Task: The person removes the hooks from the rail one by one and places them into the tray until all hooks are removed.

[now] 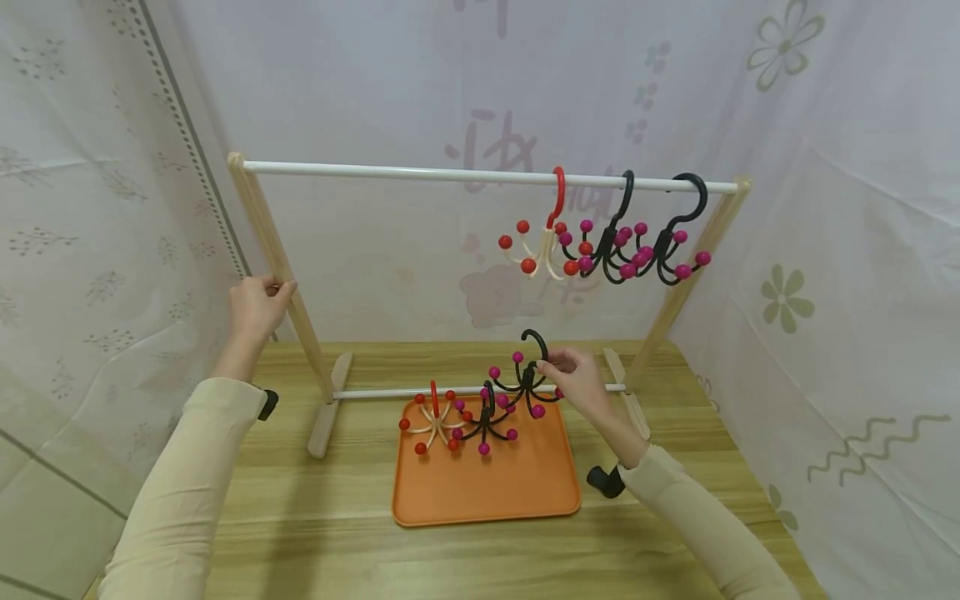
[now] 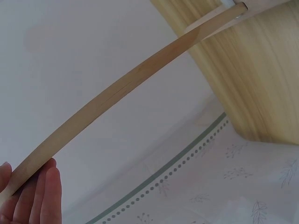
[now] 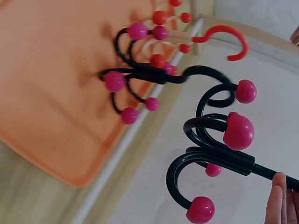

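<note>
My right hand (image 1: pixel 577 382) pinches a black multi-arm hook hanger (image 1: pixel 529 377) with pink ball tips by the stem below its hook, above the back of an orange tray (image 1: pixel 487 487). In the right wrist view its curled arms (image 3: pixel 219 158) fan out from the fingertips (image 3: pixel 278 186). On the tray sit a cream hanger (image 1: pixel 437 423) with a red hook and red balls, and another black hanger (image 1: pixel 485 422) with pink balls. Far to the left, my left hand (image 1: pixel 257 310) holds the rack's wooden post (image 2: pixel 98 107), thumb and fingers on either side of it.
A white top bar (image 1: pixel 375 172) carries one red-hooked cream hanger (image 1: pixel 547 250) and two black hangers near its right end. A low white bar (image 1: pixel 375 393) runs behind the tray. The right post (image 1: pixel 690 275) stands at the far side. Printed curtains (image 1: pixel 840 250) surround the wooden table (image 1: pixel 337 533).
</note>
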Demonstrator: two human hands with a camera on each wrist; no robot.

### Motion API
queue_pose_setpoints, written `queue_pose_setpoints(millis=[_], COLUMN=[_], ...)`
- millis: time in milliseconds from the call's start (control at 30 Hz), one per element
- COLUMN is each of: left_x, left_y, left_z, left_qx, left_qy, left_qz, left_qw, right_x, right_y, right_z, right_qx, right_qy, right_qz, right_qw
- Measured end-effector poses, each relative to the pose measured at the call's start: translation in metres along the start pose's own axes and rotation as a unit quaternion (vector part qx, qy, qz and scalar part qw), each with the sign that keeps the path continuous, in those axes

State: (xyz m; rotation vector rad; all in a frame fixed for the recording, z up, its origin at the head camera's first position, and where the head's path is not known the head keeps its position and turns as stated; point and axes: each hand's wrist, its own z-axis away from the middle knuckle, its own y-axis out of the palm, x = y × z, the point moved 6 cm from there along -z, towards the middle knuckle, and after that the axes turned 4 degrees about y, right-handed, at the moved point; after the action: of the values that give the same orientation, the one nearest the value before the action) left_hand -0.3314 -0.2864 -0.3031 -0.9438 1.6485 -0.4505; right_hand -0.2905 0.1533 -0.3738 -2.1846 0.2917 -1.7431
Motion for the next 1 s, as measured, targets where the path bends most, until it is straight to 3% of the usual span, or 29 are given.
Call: queue_pose_setpoints(millis=[333, 400, 567, 633, 733, 1000], left_x=[0.0, 0.0, -0.001, -0.001, -0.001, 0.0], left_y=[0.0, 0.0, 0.0, 0.0, 0.0, 0.0], left_z=[0.0, 0.0, 0.0, 0.0, 0.0, 0.0], left_qx=[-0.006, -0.006, -0.004, -0.004, -0.004, -0.007], left_qy=[0.001, 0.002, 0.004, 0.003, 0.003, 0.005], left_qz=[-0.001, -0.004, -0.006, -0.004, -0.001, -0.008], left_qw=[1.0, 1.0, 1.0, 1.0, 1.0, 0.9999], right_x=[-0.088, -0.117, -0.127, -0.111, -0.106, -0.115], right_y=[-0.002, 0.002, 0.009, 0.009, 0.012, 0.023], right_z=[-0.001, -0.004, 0.006, 0.014, 0.019, 0.028], right_qx=[-0.05, -0.05, -0.074, -0.087, -0.098, -0.115], right_qy=[-0.021, -0.036, -0.002, 0.023, 0.036, 0.023], right_qz=[-0.011, -0.016, 0.006, 0.012, 0.007, 0.013], right_qw=[0.998, 0.998, 0.997, 0.996, 0.994, 0.993])
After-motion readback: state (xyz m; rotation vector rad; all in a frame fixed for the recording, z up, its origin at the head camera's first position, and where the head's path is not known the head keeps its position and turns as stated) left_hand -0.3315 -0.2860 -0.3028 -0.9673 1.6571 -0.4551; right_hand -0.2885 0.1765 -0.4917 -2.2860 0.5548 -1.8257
